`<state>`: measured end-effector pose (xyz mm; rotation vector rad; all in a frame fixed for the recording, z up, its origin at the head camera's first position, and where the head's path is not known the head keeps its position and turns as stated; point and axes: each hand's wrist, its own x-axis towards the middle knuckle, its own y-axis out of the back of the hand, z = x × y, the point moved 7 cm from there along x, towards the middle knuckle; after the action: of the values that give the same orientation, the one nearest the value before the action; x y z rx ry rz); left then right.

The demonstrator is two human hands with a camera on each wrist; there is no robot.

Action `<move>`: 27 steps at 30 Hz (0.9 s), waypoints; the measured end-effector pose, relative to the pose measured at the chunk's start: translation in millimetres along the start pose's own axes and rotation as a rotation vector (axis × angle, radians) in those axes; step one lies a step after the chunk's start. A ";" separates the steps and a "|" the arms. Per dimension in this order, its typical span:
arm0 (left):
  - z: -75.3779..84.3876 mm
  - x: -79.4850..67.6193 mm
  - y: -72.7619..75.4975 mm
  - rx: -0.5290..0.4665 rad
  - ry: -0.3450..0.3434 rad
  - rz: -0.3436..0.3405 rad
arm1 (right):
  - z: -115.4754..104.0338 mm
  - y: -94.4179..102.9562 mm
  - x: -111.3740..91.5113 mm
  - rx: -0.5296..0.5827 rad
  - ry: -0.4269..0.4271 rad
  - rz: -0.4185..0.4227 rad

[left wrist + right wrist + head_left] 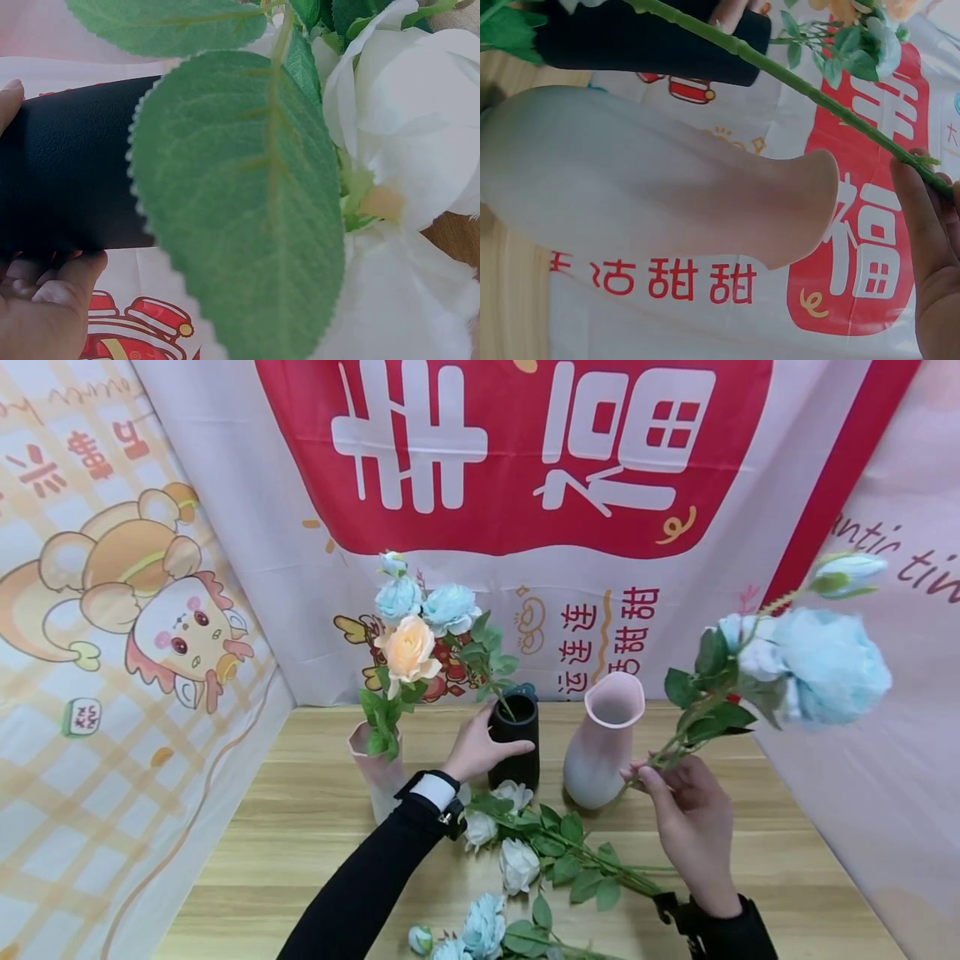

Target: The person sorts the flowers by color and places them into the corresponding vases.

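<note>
My left hand [480,747] grips a black vase [517,764] at the table's middle, thumb across its front. A leafy stem [504,697] reaches into its mouth. In the left wrist view, fingers lie on both sides of the black vase [67,165], and a big leaf [240,195] covers its end. On the right, my right hand [697,827] pinches the stem of a blue artificial rose [832,664], its bloom raised. The right wrist view shows this green stem [802,86] passing above the pink-and-white vase [667,184], apart from the vase's mouth.
A pinkish vase [378,777] with a peach rose [408,647] stands on the left. White roses [519,866] lie in front of the vases, and more blue roses [483,927] nearer the front edge. Printed cloth [517,460] hangs behind the wooden table [300,835].
</note>
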<state>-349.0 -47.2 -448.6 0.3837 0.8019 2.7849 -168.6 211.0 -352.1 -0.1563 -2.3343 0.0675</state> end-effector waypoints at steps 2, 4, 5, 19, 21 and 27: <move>-1.1 0.3 0.1 0.003 0.002 -0.002 | 0.0 0.7 4.3 0.045 0.004 0.022; -1.9 0.5 0.0 0.004 0.003 -0.001 | -0.4 1.2 8.3 0.074 0.005 0.046; -2.2 0.4 0.1 0.004 0.002 -0.001 | -0.8 1.2 10.4 0.085 0.008 0.057; -0.1 0.1 -0.1 -0.009 0.008 -0.009 | -1.0 -2.4 26.1 0.271 0.009 0.217; 0.0 0.1 -0.4 -0.006 0.013 -0.010 | 0.0 -2.8 26.1 0.295 0.005 0.236; -0.6 0.3 -1.0 -0.003 0.007 -0.007 | 2.8 -3.5 27.8 0.322 -0.004 0.298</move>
<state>-349.3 -46.6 -449.5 0.3699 0.7987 2.7821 -190.1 211.2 -333.9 -0.3404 -2.2522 0.5875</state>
